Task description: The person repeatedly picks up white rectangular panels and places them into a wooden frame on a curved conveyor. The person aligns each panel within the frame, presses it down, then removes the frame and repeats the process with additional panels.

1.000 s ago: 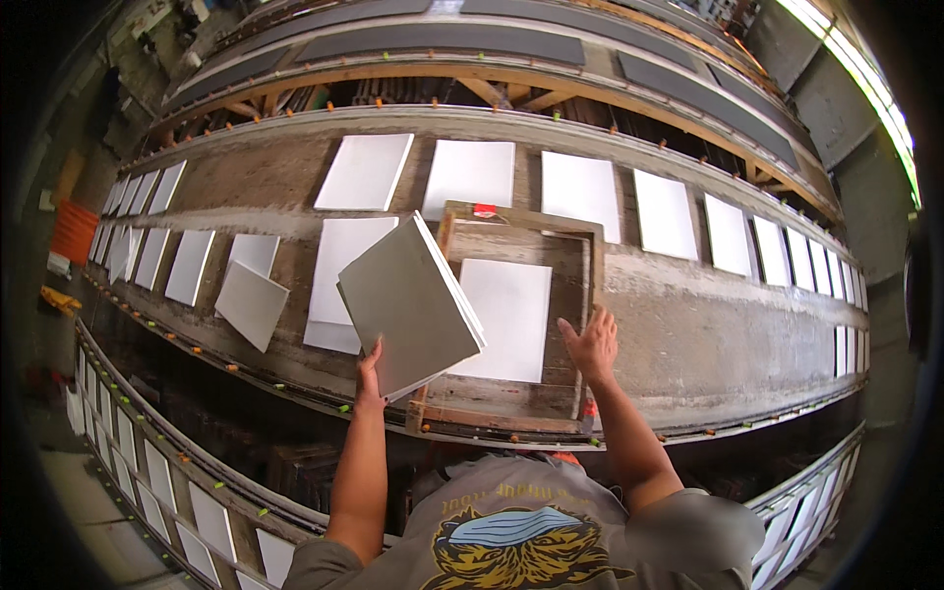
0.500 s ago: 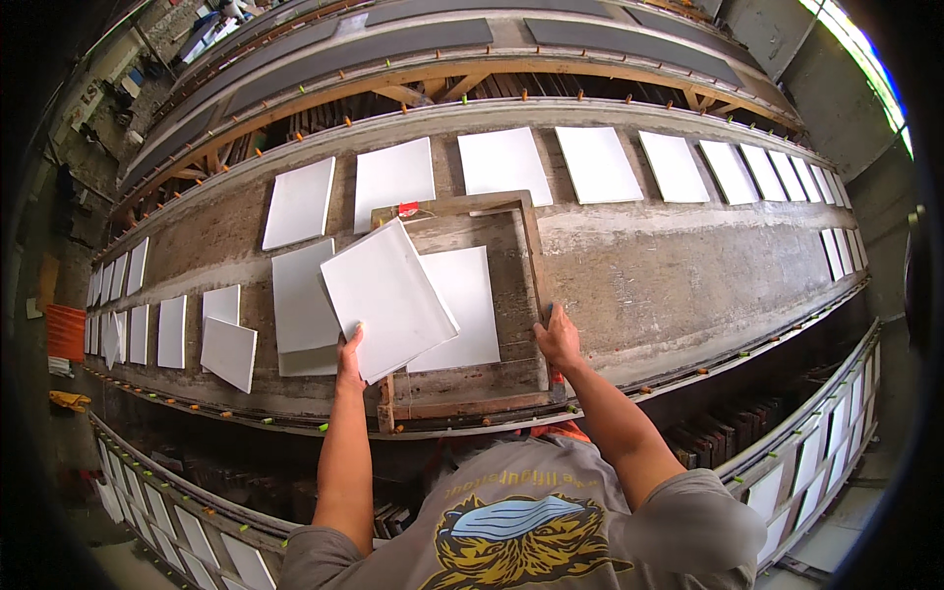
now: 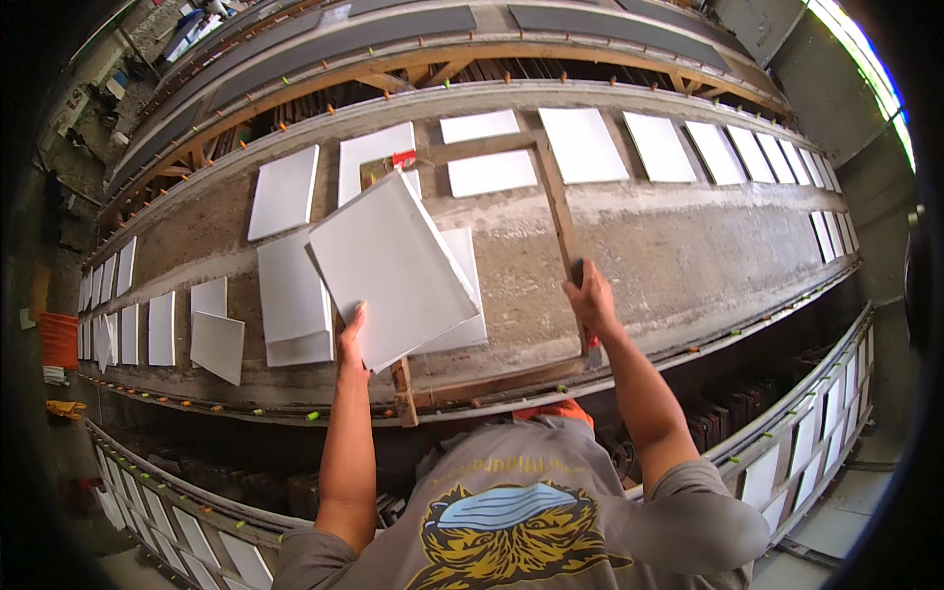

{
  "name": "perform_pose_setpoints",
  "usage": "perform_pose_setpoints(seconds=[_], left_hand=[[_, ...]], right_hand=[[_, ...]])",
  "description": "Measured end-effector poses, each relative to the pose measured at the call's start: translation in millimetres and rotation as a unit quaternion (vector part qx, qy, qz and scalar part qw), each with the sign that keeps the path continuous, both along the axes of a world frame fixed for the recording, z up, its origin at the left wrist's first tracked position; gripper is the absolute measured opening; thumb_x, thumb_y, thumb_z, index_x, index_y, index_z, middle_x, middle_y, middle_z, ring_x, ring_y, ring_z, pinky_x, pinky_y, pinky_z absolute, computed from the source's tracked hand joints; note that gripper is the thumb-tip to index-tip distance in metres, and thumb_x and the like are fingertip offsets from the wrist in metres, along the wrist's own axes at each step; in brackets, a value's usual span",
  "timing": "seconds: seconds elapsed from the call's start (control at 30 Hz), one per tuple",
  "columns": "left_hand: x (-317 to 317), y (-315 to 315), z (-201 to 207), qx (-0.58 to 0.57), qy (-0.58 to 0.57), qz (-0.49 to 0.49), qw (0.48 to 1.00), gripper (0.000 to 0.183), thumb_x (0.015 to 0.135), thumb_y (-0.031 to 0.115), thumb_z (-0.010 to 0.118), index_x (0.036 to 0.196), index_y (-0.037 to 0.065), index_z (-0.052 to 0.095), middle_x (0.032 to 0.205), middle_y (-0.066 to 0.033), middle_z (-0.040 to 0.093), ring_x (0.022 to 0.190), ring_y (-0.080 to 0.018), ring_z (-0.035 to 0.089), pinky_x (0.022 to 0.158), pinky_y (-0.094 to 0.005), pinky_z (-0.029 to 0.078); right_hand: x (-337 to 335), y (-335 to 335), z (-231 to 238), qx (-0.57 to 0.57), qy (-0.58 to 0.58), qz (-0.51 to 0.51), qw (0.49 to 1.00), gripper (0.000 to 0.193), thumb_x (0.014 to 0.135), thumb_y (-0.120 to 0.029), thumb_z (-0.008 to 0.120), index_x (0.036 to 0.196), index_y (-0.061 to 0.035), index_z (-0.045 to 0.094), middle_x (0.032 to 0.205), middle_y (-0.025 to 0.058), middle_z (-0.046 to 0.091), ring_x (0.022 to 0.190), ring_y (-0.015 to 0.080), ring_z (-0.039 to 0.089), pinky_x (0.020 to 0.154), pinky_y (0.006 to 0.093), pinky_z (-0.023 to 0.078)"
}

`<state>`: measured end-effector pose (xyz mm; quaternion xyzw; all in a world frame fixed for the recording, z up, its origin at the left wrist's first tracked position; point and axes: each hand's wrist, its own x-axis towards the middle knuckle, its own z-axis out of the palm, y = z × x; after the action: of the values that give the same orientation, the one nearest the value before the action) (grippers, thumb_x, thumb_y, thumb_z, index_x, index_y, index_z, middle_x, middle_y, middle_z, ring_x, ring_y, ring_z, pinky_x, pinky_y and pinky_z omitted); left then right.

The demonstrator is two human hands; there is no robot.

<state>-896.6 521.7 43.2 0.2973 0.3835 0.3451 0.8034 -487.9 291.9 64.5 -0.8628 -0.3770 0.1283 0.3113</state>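
My left hand (image 3: 353,344) grips the near corner of a thick white rectangular sheet (image 3: 393,270), its thumb on top and its fingers hidden beneath. The sheet is held tilted above the long table and covers part of a wooden frame (image 3: 559,211). My right hand (image 3: 594,298) is closed around the right side of that frame, near a dark piece and a red-and-grey part I cannot make out. Through the frame's opening, another white sheet (image 3: 460,285) shows on the table, partly covered by the held one. A red patch (image 3: 403,159) marks the frame's far left corner.
White rectangular sheets (image 3: 582,145) lie in rows along the brown table (image 3: 678,236), and several more (image 3: 295,285) lie left of the frame. Small orange and green clips line the table's edges. Another table with dark panels (image 3: 619,37) stands beyond; a rack with white sheets (image 3: 762,477) is behind me.
The frame has shifted right and its far side now reaches over the far row of sheets. My right hand has moved right and up with it. The held sheet stays over the frame's left part.
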Motion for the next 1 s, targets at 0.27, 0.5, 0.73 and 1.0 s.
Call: perform_pose_setpoints(seconds=[0.27,0.5,0.73,1.0], left_hand=[[118,-56,-14,0.042,0.016,0.002,0.999,0.056,0.087,0.03,0.076,0.133,0.004,0.055,0.118,-0.0132,0.064,0.111,-0.0284,0.063,0.092,-0.0432,0.053],[213,-99,10,0.09,0.067,0.004,0.994,0.054,0.086,0.028,0.076,0.13,0.004,0.054,0.118,-0.0137,0.062,0.109,-0.0276,0.062,0.091,-0.0415,0.053],[243,-113,-29,0.073,0.062,-0.018,0.995,0.059,0.086,0.029,0.076,0.13,0.001,0.051,0.117,-0.0142,0.061,0.109,-0.0271,0.061,0.092,-0.0425,0.052],[239,-139,-39,0.105,0.11,-0.002,0.988,0.062,0.085,0.032,0.077,0.131,0.0,0.049,0.119,-0.0158,0.059,0.112,-0.0286,0.059,0.094,-0.0437,0.05]], right_hand=[[124,-63,3,0.009,-0.013,0.012,1.0,0.047,0.084,-0.021,0.071,0.122,0.0011,0.053,0.097,0.0277,0.066,0.094,0.0479,0.064,0.081,0.0517,0.05],[195,-110,-24,-0.013,-0.002,0.001,1.0,0.043,0.084,-0.02,0.071,0.117,0.002,0.053,0.101,0.0288,0.067,0.098,0.0492,0.064,0.084,0.0533,0.05],[220,-140,-62,-0.025,0.026,-0.013,0.999,0.045,0.085,-0.02,0.069,0.12,0.0023,0.053,0.103,0.0295,0.067,0.101,0.0496,0.064,0.084,0.0547,0.049],[225,-143,-81,-0.035,0.016,0.007,0.999,0.047,0.085,-0.023,0.072,0.121,0.002,0.053,0.106,0.0308,0.067,0.103,0.0508,0.062,0.085,0.0542,0.049]])
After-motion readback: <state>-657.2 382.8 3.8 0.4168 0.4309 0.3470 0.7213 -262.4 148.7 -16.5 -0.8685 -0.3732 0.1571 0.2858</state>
